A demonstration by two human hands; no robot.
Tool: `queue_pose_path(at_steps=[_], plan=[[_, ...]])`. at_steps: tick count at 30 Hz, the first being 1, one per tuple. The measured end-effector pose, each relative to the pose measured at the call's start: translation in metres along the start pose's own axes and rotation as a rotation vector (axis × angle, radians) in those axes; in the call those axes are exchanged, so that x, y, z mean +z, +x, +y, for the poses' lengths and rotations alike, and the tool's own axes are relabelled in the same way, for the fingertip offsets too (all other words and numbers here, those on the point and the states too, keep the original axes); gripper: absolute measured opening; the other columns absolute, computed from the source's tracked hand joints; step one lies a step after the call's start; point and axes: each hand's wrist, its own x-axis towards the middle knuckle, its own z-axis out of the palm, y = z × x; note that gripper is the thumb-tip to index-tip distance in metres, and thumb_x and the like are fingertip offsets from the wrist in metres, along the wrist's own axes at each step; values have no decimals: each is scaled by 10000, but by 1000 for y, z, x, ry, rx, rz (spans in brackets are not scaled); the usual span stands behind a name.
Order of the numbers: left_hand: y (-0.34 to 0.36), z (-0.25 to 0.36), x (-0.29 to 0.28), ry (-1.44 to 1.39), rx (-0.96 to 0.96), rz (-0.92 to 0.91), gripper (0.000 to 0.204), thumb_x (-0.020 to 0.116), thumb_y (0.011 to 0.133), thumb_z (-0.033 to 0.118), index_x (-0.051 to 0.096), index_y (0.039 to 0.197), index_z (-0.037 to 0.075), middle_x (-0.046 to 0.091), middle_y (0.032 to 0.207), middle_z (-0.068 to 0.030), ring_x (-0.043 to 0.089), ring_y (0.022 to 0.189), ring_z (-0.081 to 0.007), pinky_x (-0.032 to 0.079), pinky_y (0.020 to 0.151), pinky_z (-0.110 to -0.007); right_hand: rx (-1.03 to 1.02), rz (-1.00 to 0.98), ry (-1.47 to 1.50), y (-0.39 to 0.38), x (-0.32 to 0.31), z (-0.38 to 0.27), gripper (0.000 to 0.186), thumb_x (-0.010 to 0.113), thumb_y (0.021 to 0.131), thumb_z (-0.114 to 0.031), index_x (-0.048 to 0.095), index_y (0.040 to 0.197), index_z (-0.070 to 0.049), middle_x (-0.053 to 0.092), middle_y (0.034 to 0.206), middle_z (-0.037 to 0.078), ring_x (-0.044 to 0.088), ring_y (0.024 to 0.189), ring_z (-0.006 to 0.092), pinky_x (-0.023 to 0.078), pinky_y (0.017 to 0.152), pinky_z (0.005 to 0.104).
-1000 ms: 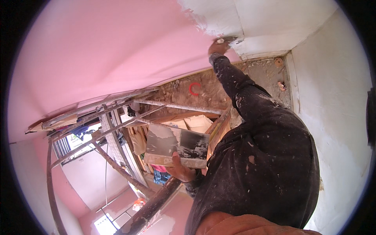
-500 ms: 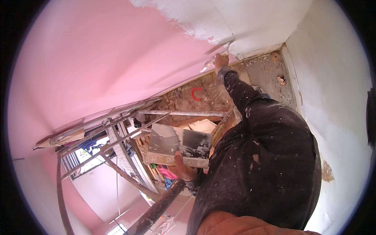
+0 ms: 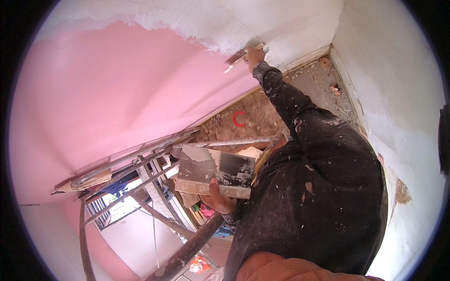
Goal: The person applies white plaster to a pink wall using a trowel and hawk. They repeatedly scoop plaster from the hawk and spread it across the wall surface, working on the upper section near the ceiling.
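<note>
My right hand [image 3: 256, 57] is closed around the grip of a wide plastering trowel [image 3: 236, 60]. Its long blade lies along the pink wall [image 3: 126, 89], at the ragged lower edge of a white coat of filler [image 3: 201, 23]. Close to my body, my left hand [image 3: 220, 199] grips a rectangular mud pan [image 3: 199, 164] from below, thumb up its near side. Grey-white paste is smeared over part of the pan's dark inner face. Some of my left fingers are hidden beneath it.
Paint-spattered wooden poles [image 3: 190, 248] and rails [image 3: 234, 141] cross at the lower left, with a window [image 3: 110, 213] beyond. A red curved strip [image 3: 236, 119] lies on the dirty brown floor. A white wall [image 3: 398, 93] rises on the right.
My right hand and the trowel have moved up and left along the wall. The view has shifted, showing more of the white coat. My left hand still holds the pan.
</note>
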Motion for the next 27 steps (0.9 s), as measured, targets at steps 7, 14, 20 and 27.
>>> queue_pose_path(at_steps=[7, 14, 20, 27], plan=[[4, -20, -17, 149, 97, -12, 549, 568, 827, 121, 404, 1302, -100, 534, 1221, -180, 551, 1062, -252, 442, 933, -359, -234, -191, -79, -1, 36, 10, 153, 639, 827, -111, 515, 902, -62, 541, 743, 58, 562, 638, 151, 483, 474, 279], [4, 7, 9, -152, 36, -92, 557, 573, 794, 85, 414, 1298, -90, 538, 1207, -185, 552, 1055, -257, 433, 937, -365, -116, -332, -46, -114, 40, -52, 329, 552, 824, 0, 436, 1125, -65, 576, 803, 101, 596, 588, 179, 466, 434, 281], [10, 4, 9, -75, 26, -129, 593, 574, 775, 88, 393, 1310, -93, 531, 1202, -197, 555, 1049, -269, 435, 936, -369, -250, -174, -437, -4, -49, 14, 110, 637, 831, -80, 533, 842, -47, 563, 748, 47, 580, 635, 181, 496, 472, 310], [4, 27, 27, -112, -16, -129, 602, 560, 766, 88, 386, 1312, -100, 528, 1202, -196, 554, 1046, -268, 435, 932, -368, -320, -320, -433, 116, -39, 34, 101, 605, 826, -107, 526, 793, -51, 553, 795, 92, 576, 648, 204, 537, 517, 333]])
